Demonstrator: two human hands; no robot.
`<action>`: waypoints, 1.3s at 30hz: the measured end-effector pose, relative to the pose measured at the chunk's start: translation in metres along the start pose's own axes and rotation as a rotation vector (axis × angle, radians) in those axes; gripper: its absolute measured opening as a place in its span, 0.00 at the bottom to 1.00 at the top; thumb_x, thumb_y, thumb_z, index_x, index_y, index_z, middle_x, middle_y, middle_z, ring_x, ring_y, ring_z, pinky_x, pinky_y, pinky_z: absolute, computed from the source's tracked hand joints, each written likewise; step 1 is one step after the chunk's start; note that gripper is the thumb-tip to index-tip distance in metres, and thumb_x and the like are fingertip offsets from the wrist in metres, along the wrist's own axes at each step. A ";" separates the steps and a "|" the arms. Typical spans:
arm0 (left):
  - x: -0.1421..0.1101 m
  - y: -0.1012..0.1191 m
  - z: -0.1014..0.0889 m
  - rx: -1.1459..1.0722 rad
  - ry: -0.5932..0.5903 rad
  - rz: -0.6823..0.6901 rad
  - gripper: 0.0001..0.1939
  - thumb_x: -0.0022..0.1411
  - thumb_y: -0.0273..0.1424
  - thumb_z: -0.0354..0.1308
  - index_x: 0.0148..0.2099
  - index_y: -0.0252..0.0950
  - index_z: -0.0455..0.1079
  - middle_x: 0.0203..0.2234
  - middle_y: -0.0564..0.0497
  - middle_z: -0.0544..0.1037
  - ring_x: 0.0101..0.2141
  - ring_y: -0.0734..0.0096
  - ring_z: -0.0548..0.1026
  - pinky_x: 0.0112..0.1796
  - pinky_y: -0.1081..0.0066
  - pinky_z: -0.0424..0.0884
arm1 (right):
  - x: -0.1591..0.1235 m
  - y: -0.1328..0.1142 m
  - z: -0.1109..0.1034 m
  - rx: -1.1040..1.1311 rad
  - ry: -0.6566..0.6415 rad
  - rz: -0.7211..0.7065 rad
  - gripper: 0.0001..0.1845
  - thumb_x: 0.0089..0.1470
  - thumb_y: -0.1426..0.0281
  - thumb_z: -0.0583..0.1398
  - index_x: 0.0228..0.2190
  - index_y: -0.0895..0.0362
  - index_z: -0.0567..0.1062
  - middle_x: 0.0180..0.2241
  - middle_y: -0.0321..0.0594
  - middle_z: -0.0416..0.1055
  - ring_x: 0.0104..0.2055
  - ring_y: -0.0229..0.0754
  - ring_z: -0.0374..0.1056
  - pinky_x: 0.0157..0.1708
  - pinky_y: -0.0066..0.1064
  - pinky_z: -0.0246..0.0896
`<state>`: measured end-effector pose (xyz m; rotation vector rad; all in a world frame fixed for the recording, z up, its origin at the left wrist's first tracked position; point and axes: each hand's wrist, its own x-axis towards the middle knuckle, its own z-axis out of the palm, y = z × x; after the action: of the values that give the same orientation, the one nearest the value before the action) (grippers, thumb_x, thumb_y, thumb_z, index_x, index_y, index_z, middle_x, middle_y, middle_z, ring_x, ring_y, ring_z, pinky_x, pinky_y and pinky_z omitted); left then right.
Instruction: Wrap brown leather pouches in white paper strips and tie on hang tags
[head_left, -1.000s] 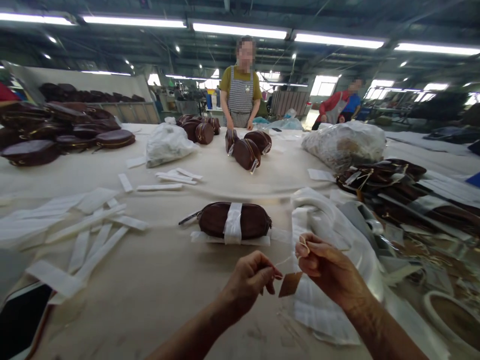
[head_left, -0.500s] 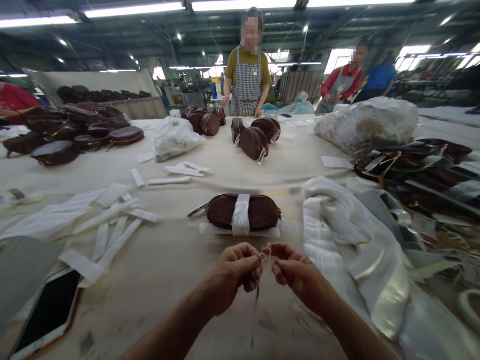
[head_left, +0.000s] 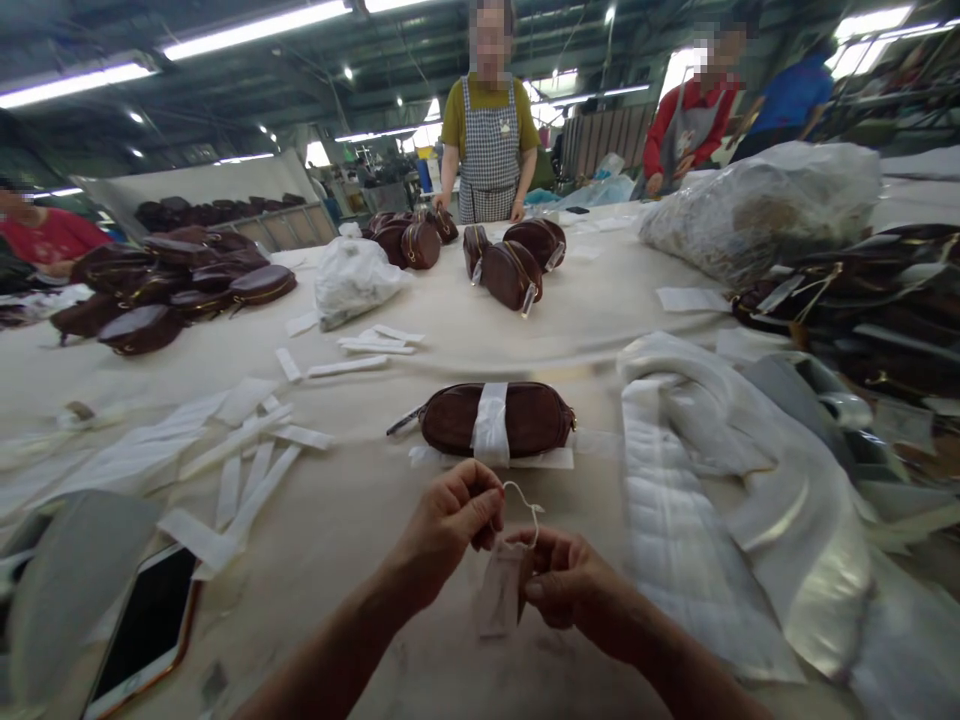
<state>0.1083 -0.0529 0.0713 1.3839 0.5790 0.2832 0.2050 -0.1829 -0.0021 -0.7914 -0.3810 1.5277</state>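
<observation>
Between my hands hangs a pale hang tag [head_left: 501, 590] on a thin white string [head_left: 534, 512]. My left hand [head_left: 457, 510] is closed, its thumb and forefinger pinching one end of the string. The fingers of my right hand [head_left: 562, 580] are closed on the tag's upper edge, near where the string meets it. Just beyond my hands a dark brown leather bag [head_left: 454, 418] lies on white sheet material. A white paper band [head_left: 491, 425] wraps round the bag's middle. Neither hand touches the bag.
White strips [head_left: 259, 480] and a phone [head_left: 142, 630] lie at left. To the right are a heap of white wrapping [head_left: 757, 490] and dark straps [head_left: 892, 290]. Brown bags [head_left: 514, 272] stand farther back. Across the table stands a co-worker in a checked apron [head_left: 487, 150].
My hands have moved apart a little, the right one lower. The tag now faces me, and its string stretches in a loop between my hands. The view has shifted slightly.
</observation>
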 end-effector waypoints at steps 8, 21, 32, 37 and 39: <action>-0.002 0.016 -0.015 0.341 0.074 0.176 0.10 0.57 0.36 0.54 0.30 0.33 0.63 0.18 0.56 0.65 0.19 0.80 0.61 0.20 0.79 0.58 | -0.009 -0.009 -0.012 -0.097 -0.007 0.094 0.19 0.34 0.74 0.67 0.34 0.61 0.74 0.22 0.32 0.70 0.16 0.25 0.54 0.13 0.19 0.39; -0.008 0.024 -0.007 0.403 0.026 0.191 0.11 0.58 0.37 0.52 0.31 0.34 0.63 0.18 0.56 0.66 0.19 0.79 0.62 0.21 0.79 0.61 | 0.014 -0.002 0.006 -0.025 -0.131 0.017 0.48 0.32 0.76 0.69 0.55 0.58 0.58 0.23 0.34 0.75 0.16 0.28 0.59 0.12 0.17 0.44; -0.008 0.036 -0.011 0.338 0.062 0.202 0.09 0.57 0.35 0.54 0.30 0.33 0.63 0.17 0.56 0.65 0.18 0.80 0.61 0.19 0.80 0.58 | 0.012 -0.003 0.005 -0.265 -0.105 0.165 0.13 0.29 0.73 0.69 0.23 0.62 0.75 0.21 0.35 0.74 0.17 0.28 0.61 0.15 0.19 0.52; -0.010 0.045 -0.026 0.457 0.119 0.306 0.08 0.59 0.33 0.53 0.31 0.34 0.65 0.17 0.57 0.65 0.18 0.80 0.61 0.19 0.80 0.58 | -0.002 -0.014 -0.001 -0.451 0.044 0.299 0.10 0.32 0.71 0.66 0.24 0.61 0.76 0.17 0.32 0.70 0.14 0.26 0.54 0.13 0.19 0.43; -0.011 0.047 -0.030 0.549 0.153 0.369 0.07 0.60 0.32 0.52 0.31 0.34 0.65 0.18 0.56 0.65 0.19 0.79 0.61 0.20 0.80 0.58 | -0.007 -0.021 -0.002 -0.526 0.104 0.288 0.08 0.35 0.70 0.64 0.24 0.60 0.77 0.17 0.32 0.70 0.14 0.25 0.50 0.13 0.20 0.40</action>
<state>0.0893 -0.0247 0.1172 2.0180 0.5461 0.5587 0.2213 -0.1873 0.0127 -1.3800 -0.6247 1.6644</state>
